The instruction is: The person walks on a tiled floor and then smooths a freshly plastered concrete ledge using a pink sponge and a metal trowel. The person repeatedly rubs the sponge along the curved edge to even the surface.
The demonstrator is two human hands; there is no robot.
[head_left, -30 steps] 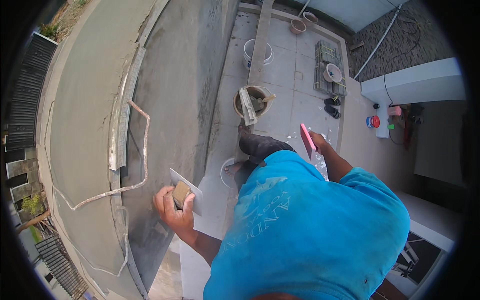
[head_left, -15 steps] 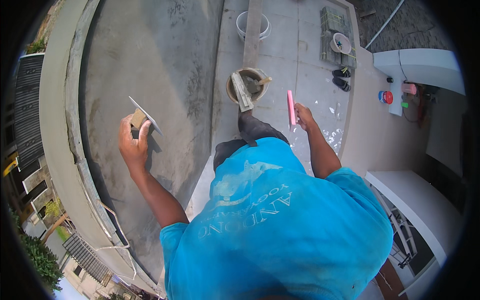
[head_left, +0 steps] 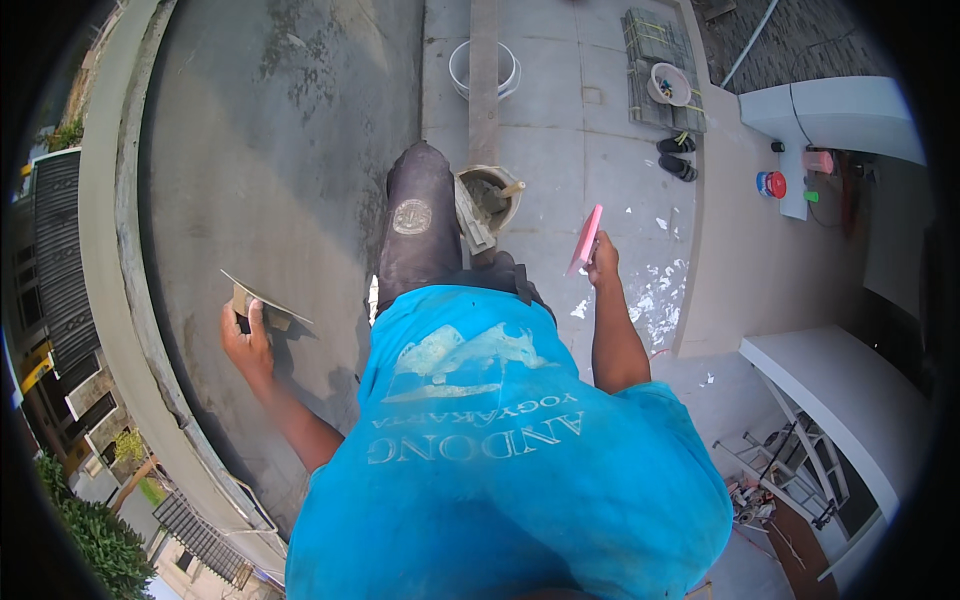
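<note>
My left hand (head_left: 248,345) is closed round the block-shaped grip of a finishing trowel (head_left: 282,307), whose thin plate is seen nearly edge-on. The trowel is over the grey cement surface (head_left: 290,190) on the left; whether it touches that surface I cannot tell. To the right, my right hand (head_left: 603,262) grips a flat pink float (head_left: 585,242), held up on its edge above the tiled floor. Between them, ahead of me, stands a mortar bucket (head_left: 516,208) with a wooden-handled tool (head_left: 511,189) in it and a mortar-smeared strip (head_left: 472,218) across its rim.
A long plank (head_left: 484,120) runs ahead past a white bucket (head_left: 512,82). Stacked grey slabs (head_left: 650,40) carry a small basin (head_left: 670,84), with dark sandals (head_left: 677,160) nearby. White flakes (head_left: 655,300) litter the tiles. A ledge (head_left: 105,200) borders the cement surface.
My left hand and the trowel have come lower and slightly left in view. The pink float is tilted more. My leg in dark trousers has come forward beside the mortar bucket.
</note>
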